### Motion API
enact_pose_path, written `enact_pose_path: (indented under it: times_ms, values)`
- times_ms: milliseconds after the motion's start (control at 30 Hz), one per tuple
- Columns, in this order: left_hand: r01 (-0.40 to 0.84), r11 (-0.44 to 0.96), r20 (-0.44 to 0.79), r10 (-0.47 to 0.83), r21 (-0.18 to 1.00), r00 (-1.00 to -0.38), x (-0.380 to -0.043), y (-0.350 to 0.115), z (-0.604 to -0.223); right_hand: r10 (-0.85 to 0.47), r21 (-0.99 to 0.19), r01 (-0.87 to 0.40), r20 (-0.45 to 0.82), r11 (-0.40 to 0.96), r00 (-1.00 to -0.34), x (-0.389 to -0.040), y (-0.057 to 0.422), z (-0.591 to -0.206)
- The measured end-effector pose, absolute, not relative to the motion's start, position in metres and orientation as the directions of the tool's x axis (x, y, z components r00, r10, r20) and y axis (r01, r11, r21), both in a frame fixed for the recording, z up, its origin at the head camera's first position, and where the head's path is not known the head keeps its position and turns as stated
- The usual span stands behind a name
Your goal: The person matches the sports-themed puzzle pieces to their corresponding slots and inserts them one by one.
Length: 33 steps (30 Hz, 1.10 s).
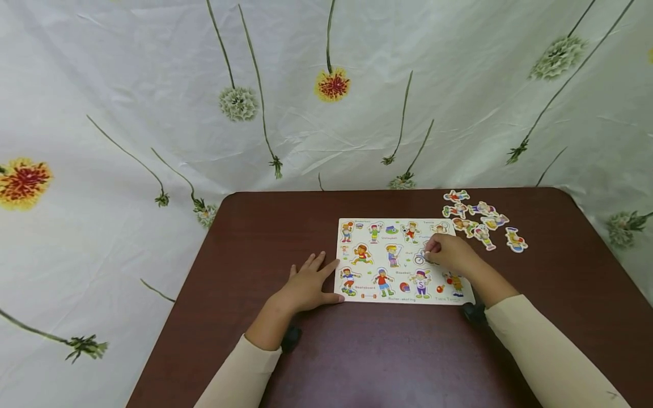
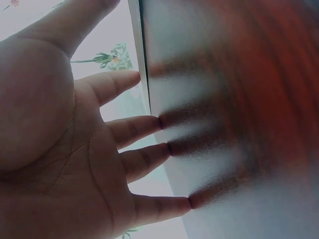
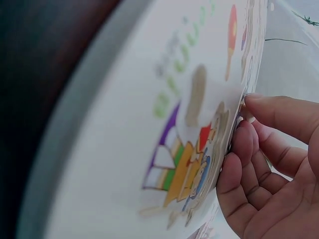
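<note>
L hand (image 1: 306,286): palm down, fingers straight & spread wide, nothing held; thumb & index tips at L edge of board, other fingertips resting on tabletop (image 1: 245,255). Forearm angled in from lower L.

R hand (image 1: 454,255): over R part of board, wrist bent inward, fingers curled; thumb & fingertips nearly closed, pinching a small pale pc (image 1: 427,256), mostly hidden by the fingers. Forearm angled in from lower R.

Sleeves (image 1: 551,351): 2, cream fabric, long, ending at wrists. Dark rounded item at underside of each wrist.

Board (image 1: 378,255): 1, flat on tabletop, in front of person, approx. rectangular, w/ rounded corner & thick pale edge in R wrist view. White face, smooth; printed sports figures, small lettering, balls etc., in approx. 3 rows. Contoured outlines round figures. Bicycle pic (image 1: 419,258) just beside R fingertips.

Loose pcs (image 1: 483,237): approx. 7, flat figure cut-outs, irregular outlines, multicol. w/ white borders; most clustered & touching/overlapping beyond board's upper R corner, 1 apart to R.

Tabletop: dark reddish-brown, smooth, glossy; finger reflections in L wrist view; rounded far corners.

Backdrop cloth (image 1: 357,141): white, creased, slight sheen, flower print w/ long stems, behind tabletop.
</note>
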<state>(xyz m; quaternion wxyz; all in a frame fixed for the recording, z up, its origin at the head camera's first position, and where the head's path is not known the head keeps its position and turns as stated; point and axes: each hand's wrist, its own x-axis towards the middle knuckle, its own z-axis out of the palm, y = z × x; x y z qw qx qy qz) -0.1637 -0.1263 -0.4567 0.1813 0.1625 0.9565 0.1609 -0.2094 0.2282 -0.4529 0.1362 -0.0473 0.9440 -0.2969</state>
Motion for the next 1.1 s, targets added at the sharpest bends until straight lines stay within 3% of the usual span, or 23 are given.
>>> enact_pose_path:
  times_ms: [267, 600, 1100]
  values:
    - [0.246, 0.895, -0.297, 0.365, 0.371, -0.882, -0.164, -0.126, -0.458, -0.172, -0.587, -0.012, -0.217, 0.81, -0.961, -0.208, 0.229, -0.453]
    - [0.247, 0.894, -0.292, 0.366, 0.374, -0.884, -0.164, -0.125, -0.459, -0.111, -0.685, 0.081, -0.231, 0.724, -0.967, -0.207, 0.241, -0.457]
    - [0.251, 0.897, -0.293, 0.366, 0.365, -0.883, -0.164, -0.125, -0.458, -0.001, -0.855, 0.067, -0.079, 0.514, -0.997, -0.2, 0.274, -0.455]
